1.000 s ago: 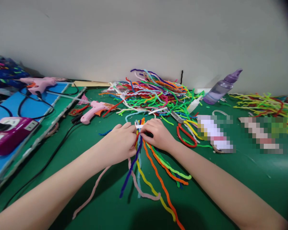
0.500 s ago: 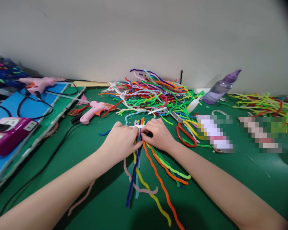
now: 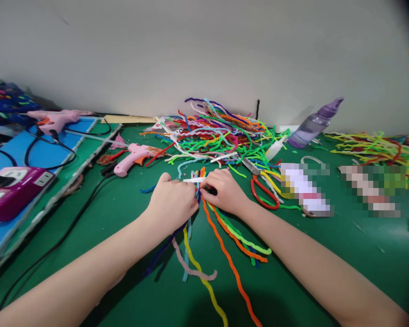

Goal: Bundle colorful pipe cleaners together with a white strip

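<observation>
My left hand [image 3: 173, 197] is closed around some fuzzy pipe cleaners at the middle of the table; dark blue, yellow [image 3: 204, 281], light blue and pink ones trail out below it. My right hand [image 3: 223, 190] pinches the same bunch from the other side, its fingertips close to the left ones. Under it an orange pipe cleaner [image 3: 230, 259] runs towards me, with green and more orange ones fanning to the right. A white strip [image 3: 193, 180] lies across the top of the bunch, between the hands. The exact grip is partly hidden by the fingers.
Behind the hands lies a heap of coloured pipe cleaners [image 3: 218, 131]. Red-handled scissors [image 3: 264, 193], a glue bottle [image 3: 275, 147] and a purple water bottle [image 3: 313, 125] are to the right. Corded pink glue guns [image 3: 134, 159] and a magenta power strip [image 3: 18, 193] are left.
My left hand has turned slightly and drawn the dark blue, yellow, light blue and pink pipe cleaners leftward. My right hand stays in place.
</observation>
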`<action>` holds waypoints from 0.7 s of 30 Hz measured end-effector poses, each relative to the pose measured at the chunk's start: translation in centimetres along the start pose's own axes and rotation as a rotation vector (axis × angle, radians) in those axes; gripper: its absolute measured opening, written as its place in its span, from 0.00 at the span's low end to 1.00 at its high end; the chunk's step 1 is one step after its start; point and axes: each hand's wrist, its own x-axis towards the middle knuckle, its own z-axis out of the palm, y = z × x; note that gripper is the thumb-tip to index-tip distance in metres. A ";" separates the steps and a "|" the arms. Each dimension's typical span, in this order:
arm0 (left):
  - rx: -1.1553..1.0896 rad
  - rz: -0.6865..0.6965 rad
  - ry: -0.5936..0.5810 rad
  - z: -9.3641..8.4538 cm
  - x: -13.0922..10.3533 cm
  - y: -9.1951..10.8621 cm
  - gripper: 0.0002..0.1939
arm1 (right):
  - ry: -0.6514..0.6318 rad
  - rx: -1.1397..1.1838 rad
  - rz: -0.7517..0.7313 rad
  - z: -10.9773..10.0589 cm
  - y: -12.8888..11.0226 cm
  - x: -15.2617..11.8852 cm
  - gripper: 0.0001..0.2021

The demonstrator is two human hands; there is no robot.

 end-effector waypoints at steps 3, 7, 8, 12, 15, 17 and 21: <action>0.044 0.008 -0.042 -0.4 -0.3 0.1 0.15 | -0.005 0.010 -0.004 0.0 0.0 0.0 0.04; 0.015 0.056 -0.141 -0.9 -0.4 -0.4 0.18 | -0.011 0.019 -0.002 -0.1 0.1 0.0 0.04; -0.002 0.064 -0.169 -1.1 -0.4 -0.6 0.18 | -0.012 0.022 -0.002 -0.1 0.1 0.0 0.04; -0.079 0.106 -0.302 -1.9 -0.3 -1.6 0.16 | -0.015 0.030 -0.002 -0.1 0.1 0.0 0.04; -0.127 0.156 -0.394 -2.3 -0.4 -2.1 0.14 | -0.018 0.032 0.000 -0.1 0.1 -0.1 0.04; -0.145 0.191 -0.427 -2.4 -0.6 -2.3 0.13 | -0.019 0.031 0.004 -0.1 0.1 -0.1 0.04; -0.186 0.275 -0.472 -2.5 -0.9 -2.8 0.05 | -0.021 0.031 0.006 -0.1 0.1 -0.1 0.04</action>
